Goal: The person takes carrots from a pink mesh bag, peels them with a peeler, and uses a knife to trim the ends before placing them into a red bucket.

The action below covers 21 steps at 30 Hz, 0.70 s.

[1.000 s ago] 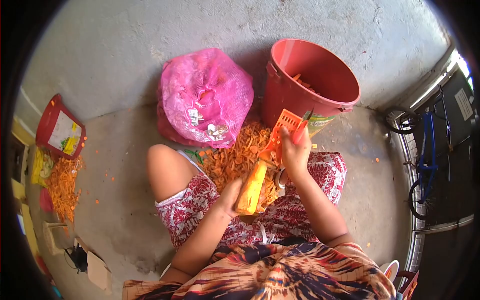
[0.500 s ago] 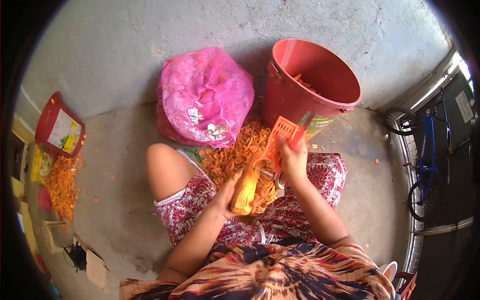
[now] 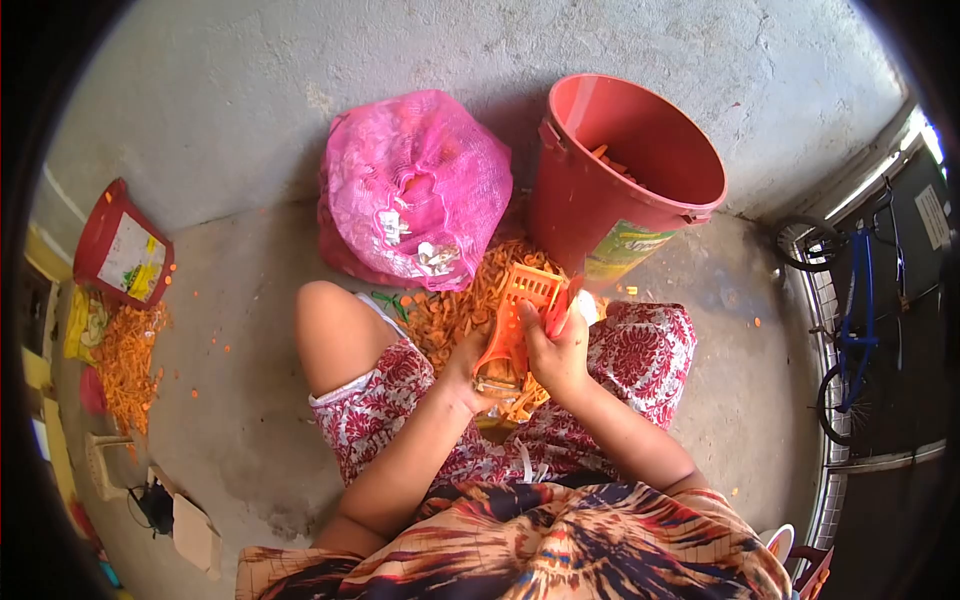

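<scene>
Two forearms angled inward, right hand clasped round orange peeler, left hand beside it, grip unclear.

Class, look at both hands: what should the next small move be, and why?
Probably the right hand should lift the orange slotted plastic peeler clear of the left hand: the peeler's blade end lies close beside that hand and largely hides whatever it may hold, so lifting seems safer and should give a clearer view.

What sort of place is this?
Probably a home porch or storeroom doubling as a vegetable-peeling spot: bare concrete floor, a bicycle at the right, and peelings heaped near a big red bucket.
</scene>
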{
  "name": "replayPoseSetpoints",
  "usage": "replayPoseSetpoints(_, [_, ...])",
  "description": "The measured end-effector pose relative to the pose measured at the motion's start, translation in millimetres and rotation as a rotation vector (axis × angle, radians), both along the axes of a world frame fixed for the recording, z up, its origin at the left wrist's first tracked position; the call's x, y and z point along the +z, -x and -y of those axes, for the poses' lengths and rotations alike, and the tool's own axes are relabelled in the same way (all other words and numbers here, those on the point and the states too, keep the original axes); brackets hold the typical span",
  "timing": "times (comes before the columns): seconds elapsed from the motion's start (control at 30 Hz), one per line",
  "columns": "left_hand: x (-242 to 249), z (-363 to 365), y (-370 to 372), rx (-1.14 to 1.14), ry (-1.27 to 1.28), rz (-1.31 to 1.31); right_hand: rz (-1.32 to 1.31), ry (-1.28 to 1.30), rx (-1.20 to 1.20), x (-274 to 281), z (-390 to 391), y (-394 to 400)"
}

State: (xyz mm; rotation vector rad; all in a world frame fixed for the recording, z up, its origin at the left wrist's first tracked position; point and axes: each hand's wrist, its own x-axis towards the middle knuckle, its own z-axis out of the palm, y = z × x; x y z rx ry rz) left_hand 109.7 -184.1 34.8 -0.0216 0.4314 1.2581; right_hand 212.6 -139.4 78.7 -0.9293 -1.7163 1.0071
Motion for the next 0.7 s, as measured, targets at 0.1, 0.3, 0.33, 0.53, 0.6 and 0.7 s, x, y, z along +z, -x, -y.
replayPoseSetpoints(0.1, [-13.8,1.9,-0.4,-0.008,-0.031,0.01,0.027,-0.007,0.027,5.3,3.9,-0.6])
replayPoseSetpoints(0.3, [5.2,4.3,6.8,0.05,0.004,-0.154,0.008,0.013,-0.074,-8.9,-4.2,4.6])
replayPoseSetpoints(0.33, [1.6,2.6,9.1,0.049,0.002,-0.154,-0.023,-0.006,-0.075,-7.0,-4.8,8.2])
replayPoseSetpoints(0.53, [5.7,6.4,14.0,-0.085,-0.161,-0.236,-0.146,-0.013,-0.132,-12.7,-26.3,11.9])
replayPoseSetpoints(0.6, [5.8,26.4,3.1,-0.151,-0.04,-0.274,-0.289,0.13,-0.332,-25.4,-90.0,-16.5])
replayPoseSetpoints(0.7, [-10.7,39.3,5.6,-0.075,0.083,-0.246,-0.443,0.021,-0.46,18.4,-111.4,-48.5])
